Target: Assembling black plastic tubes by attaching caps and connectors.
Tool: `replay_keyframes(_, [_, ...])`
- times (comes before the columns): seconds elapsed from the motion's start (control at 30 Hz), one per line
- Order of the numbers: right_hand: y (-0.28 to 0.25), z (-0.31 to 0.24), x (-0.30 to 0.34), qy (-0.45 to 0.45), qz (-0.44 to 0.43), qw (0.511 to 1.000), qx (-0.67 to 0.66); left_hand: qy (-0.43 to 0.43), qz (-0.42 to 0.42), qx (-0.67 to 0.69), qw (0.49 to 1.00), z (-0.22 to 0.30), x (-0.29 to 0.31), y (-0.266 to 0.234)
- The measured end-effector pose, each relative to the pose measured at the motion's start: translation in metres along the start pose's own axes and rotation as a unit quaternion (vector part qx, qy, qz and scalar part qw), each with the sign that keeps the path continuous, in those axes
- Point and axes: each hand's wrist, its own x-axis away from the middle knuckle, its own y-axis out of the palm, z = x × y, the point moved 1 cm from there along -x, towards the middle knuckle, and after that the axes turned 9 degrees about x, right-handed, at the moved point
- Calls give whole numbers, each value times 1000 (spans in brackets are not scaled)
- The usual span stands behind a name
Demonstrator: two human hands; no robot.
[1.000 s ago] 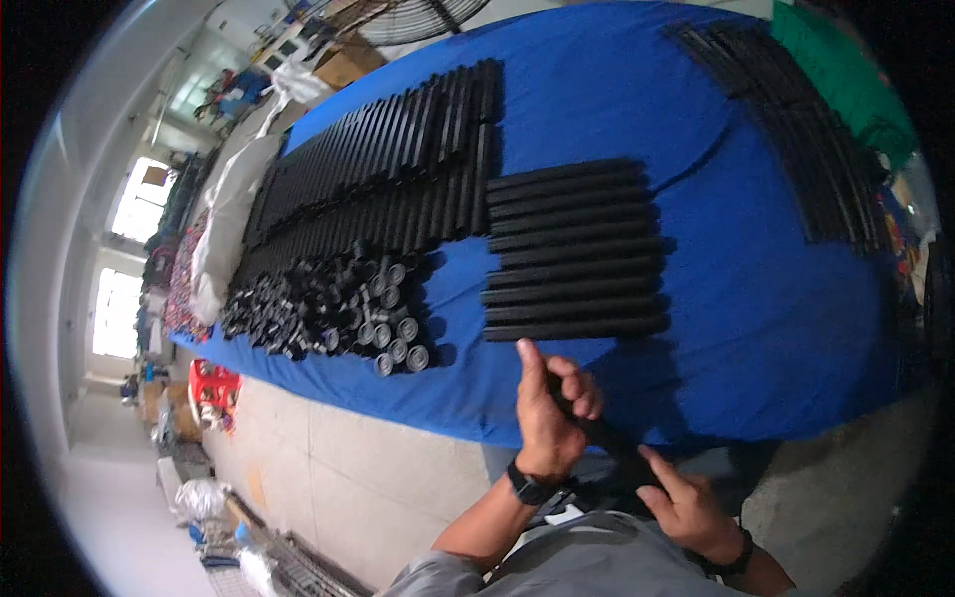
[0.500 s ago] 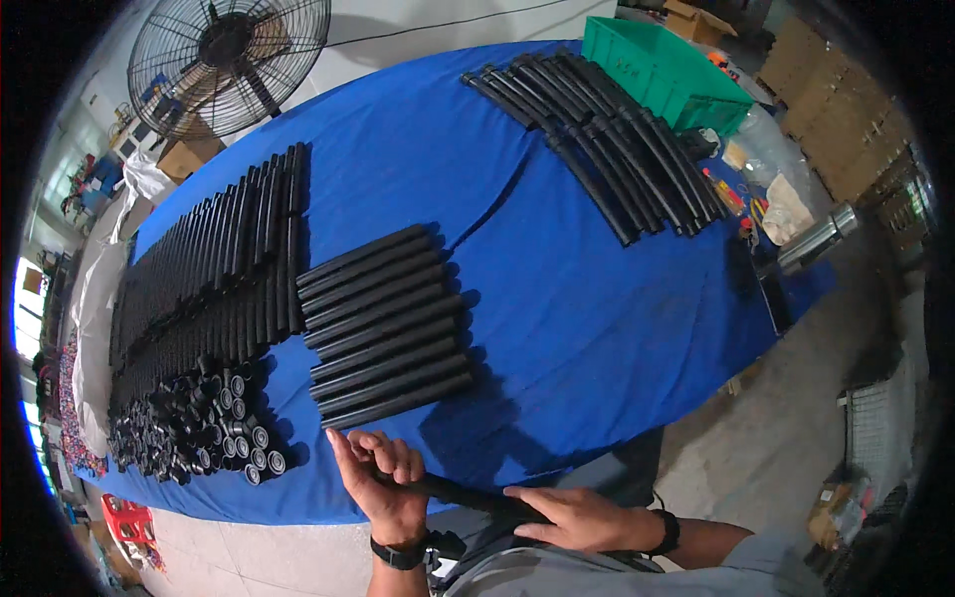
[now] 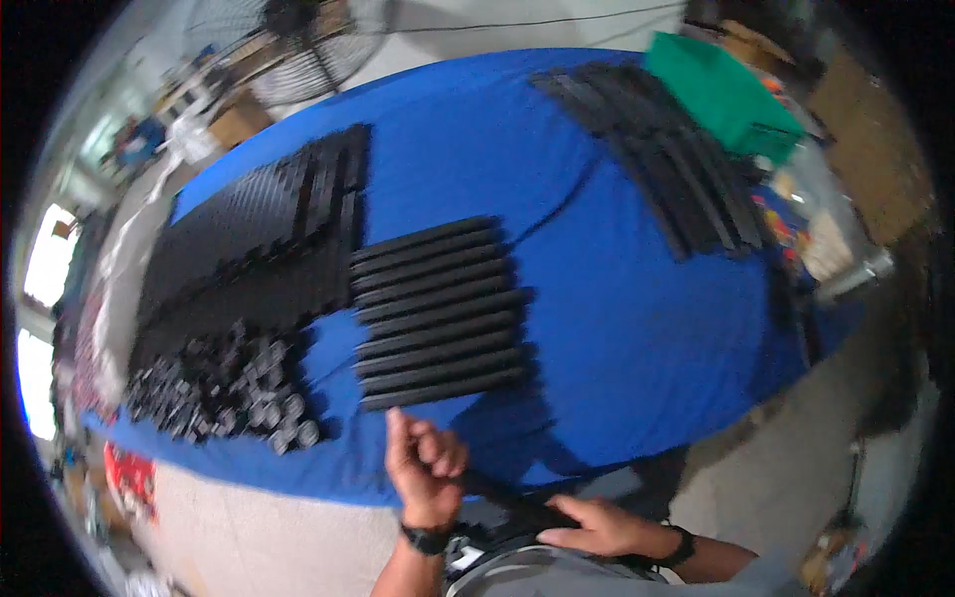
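Observation:
My left hand [image 3: 423,466] is closed around one end of a long black rod [image 3: 502,495], thumb up, close to my body below the table's near edge. My right hand [image 3: 595,525] lies on the rod's other end, fingers wrapped over it. Just beyond my left hand, a neat row of several black rods [image 3: 438,313] lies side by side on the blue table cover [image 3: 617,328]. The picture is blurred.
A pile of short black cylindrical pieces [image 3: 214,388] sits at the table's left corner, with long black rods [image 3: 259,234] stacked behind it. More black strips [image 3: 667,159] and a green crate [image 3: 726,95] lie at the far right. A floor fan [image 3: 288,45] stands behind the table.
The view has swung from left to right and back a little. Both hands stay on the black rod, which remains close to my body.

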Motion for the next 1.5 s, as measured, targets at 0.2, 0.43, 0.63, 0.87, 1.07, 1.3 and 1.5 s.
replay_keyframes(0.2, [-13, -32, -6, -30, 130, 988, 75, 41, -16, -8, 999, -8, 1, 12])
replay_keyframes(0.43, [-5, -18, -2, 53, 106, 989, 87, 27, -15, 27, 999, -3, -5, -1])
replay_keyframes(0.63, [-36, -14, -1, 254, -177, 902, -300, 6, -52, 52, 997, -5, -5, 1])
replay_keyframes(0.87, [-18, -39, -2, 27, 115, 968, 222, 34, 9, 37, 999, -1, -5, 6])
replay_keyframes(1.07, [-14, -42, -2, 20, 95, 969, 226, 10, 25, 34, 999, -1, -5, -3])
replay_keyframes(1.3, [-22, -34, -3, 32, 74, 987, 138, 20, 29, 66, 997, 2, 1, 5])
replay_keyframes(1.5, [-13, -27, -6, -154, 215, 922, 281, 37, -5, 47, 998, 3, -5, 2])
